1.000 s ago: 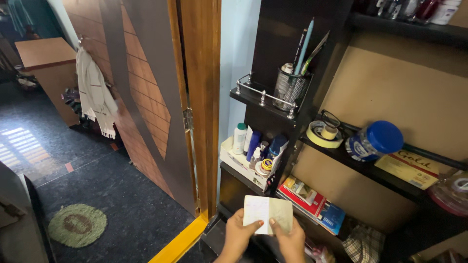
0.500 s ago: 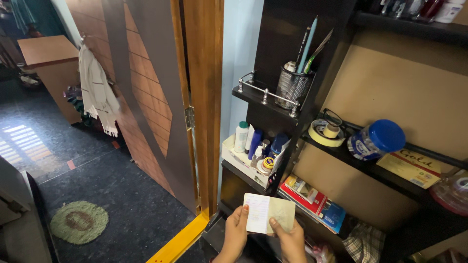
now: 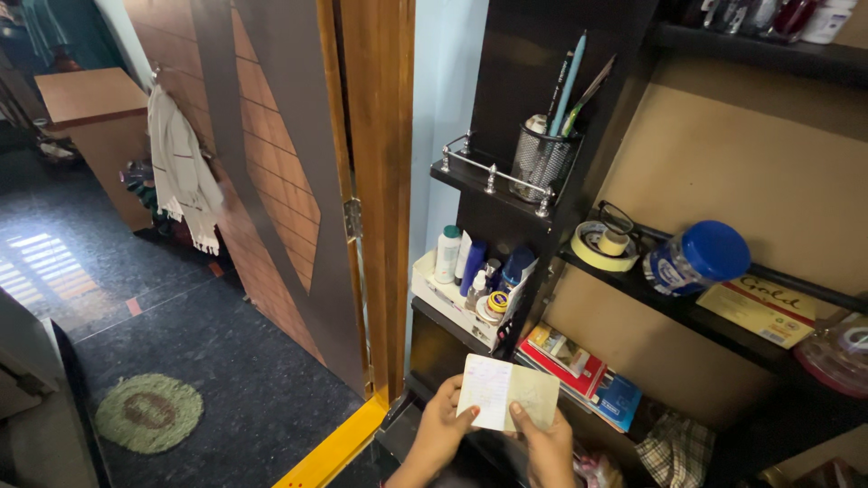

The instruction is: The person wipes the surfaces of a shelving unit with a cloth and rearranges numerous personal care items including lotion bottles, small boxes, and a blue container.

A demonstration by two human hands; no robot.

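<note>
Head view shows me my left hand (image 3: 441,427) and right hand (image 3: 545,445) pinching a small open notebook (image 3: 506,394) just below the white toiletries tray (image 3: 445,303).

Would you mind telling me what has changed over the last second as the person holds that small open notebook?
The small open notebook has tilted a little clockwise and sits slightly lower and to the right. The left hand and right hand both keep their grip on it, thumbs on the pages. The shelf items stayed put.
</note>
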